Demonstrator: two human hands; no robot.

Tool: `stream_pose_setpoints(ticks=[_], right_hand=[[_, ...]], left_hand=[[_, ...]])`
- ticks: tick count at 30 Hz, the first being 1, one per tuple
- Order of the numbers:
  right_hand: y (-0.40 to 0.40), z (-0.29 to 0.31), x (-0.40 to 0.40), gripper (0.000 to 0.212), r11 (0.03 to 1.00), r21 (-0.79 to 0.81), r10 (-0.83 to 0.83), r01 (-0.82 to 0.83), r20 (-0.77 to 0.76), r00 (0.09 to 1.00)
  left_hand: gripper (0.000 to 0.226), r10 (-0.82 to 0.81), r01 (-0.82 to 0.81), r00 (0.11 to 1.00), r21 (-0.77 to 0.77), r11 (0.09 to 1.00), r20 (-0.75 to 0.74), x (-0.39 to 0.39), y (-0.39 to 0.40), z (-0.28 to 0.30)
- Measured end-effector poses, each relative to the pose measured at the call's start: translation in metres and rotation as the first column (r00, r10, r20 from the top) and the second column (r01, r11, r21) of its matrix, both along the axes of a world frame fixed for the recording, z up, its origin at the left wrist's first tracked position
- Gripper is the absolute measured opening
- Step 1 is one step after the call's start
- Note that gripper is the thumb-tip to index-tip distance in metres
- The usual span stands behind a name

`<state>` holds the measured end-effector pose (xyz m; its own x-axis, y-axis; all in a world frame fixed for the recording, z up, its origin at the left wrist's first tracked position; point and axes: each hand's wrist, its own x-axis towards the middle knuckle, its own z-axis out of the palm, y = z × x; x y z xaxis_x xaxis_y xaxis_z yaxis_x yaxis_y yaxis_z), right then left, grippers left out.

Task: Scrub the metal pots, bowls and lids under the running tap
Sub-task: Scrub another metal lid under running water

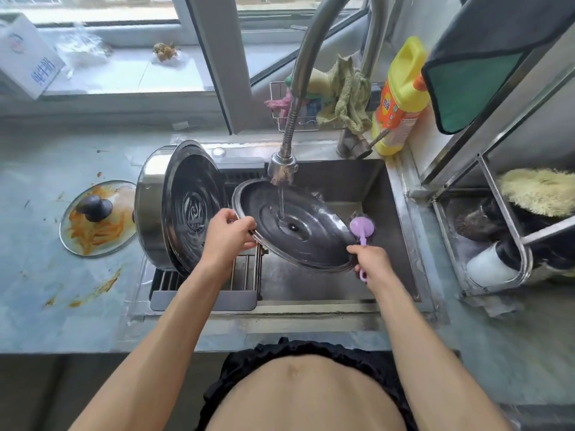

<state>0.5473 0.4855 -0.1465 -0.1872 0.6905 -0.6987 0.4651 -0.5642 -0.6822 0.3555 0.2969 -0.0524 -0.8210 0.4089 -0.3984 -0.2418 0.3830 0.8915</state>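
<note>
A round metal lid [298, 225] is held tilted over the sink [401, 231], its inner side facing me. Water from the tap [281, 169] runs onto its middle. My left hand [228, 236] grips the lid's left rim. My right hand [368, 264] holds the handle of a purple scrub brush [361, 227], whose head lies against the lid's right edge. A large steel pot [177, 206] lies on its side on the drying rack at the sink's left, its opening facing right.
A dirty glass lid [99, 217] with orange food scraps lies on the counter at left. A yellow detergent bottle [401, 98] and a wire basket with cloths [339, 98] stand behind the sink. A metal rack [504, 231] with brushes stands at right.
</note>
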Motion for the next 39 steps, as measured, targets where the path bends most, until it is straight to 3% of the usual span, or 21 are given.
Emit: stream_pose_setpoints(ticks=[4, 8, 15, 17, 20, 23, 27, 30, 34, 36, 39], right_hand=[[-0.01, -0.021, -0.007, 0.027, 0.988, -0.139, 0.063, -0.067, -0.032, 0.997], [-0.006, -0.017, -0.004, 0.022, 0.994, -0.11, -0.024, 0.009, -0.139, 0.99], [0.012, 0.023, 0.017, 0.014, 0.964, 0.265, 0.047, -0.024, -0.08, 0.996], [0.017, 0.032, 0.024, 0.014, 0.947, 0.318, 0.065, -0.041, -0.066, 0.996], [0.026, 0.041, 0.032, 0.015, 0.946, 0.316, 0.103, -0.079, -0.061, 0.993], [0.03, 0.042, 0.036, 0.016, 0.949, 0.301, 0.113, -0.096, -0.039, 0.993], [0.029, 0.042, 0.034, 0.026, 0.936, 0.332, 0.129, -0.121, -0.003, 0.992], [0.032, 0.038, 0.031, 0.029, 0.881, 0.375, 0.221, -0.289, 0.215, 0.951], [0.045, 0.033, 0.02, 0.025, 0.766, 0.358, 0.333, -0.533, 0.488, 0.807], [0.053, 0.035, 0.009, 0.027, 0.697, 0.27, 0.399, -0.664, 0.623, 0.672], [0.064, 0.048, -0.015, 0.014, 0.644, 0.145, 0.48, -0.751, 0.688, 0.544]], left_hand=[[0.014, -0.03, 0.036, 0.99, 0.04, 0.999, -0.135, -0.001, -0.002, 0.011], [0.021, 0.019, -0.019, 0.997, -0.004, 1.0, -0.076, -0.009, -0.007, -0.011], [0.028, 0.065, -0.049, 0.988, -0.112, 0.993, 0.144, 0.01, 0.009, -0.054], [0.026, 0.081, -0.075, 0.972, -0.037, 0.996, 0.218, 0.017, 0.013, -0.057], [0.024, 0.089, -0.228, 0.86, 0.221, 0.948, 0.502, 0.021, 0.021, -0.051], [0.03, 0.049, -0.275, 0.785, 0.277, 0.921, 0.617, 0.02, 0.026, -0.049], [0.041, 0.086, -0.24, 0.858, 0.248, 0.939, 0.506, 0.021, 0.033, -0.048], [0.035, 0.13, -0.203, 0.94, 0.212, 0.956, 0.317, 0.015, 0.033, -0.039], [0.03, 0.068, -0.063, 0.995, 0.077, 0.995, -0.071, -0.003, 0.037, -0.029], [0.025, -0.009, 0.012, 0.985, 0.013, 1.0, -0.17, -0.008, 0.044, -0.019], [0.021, -0.128, 0.109, 0.964, -0.094, 0.99, -0.232, -0.015, 0.057, -0.009]])
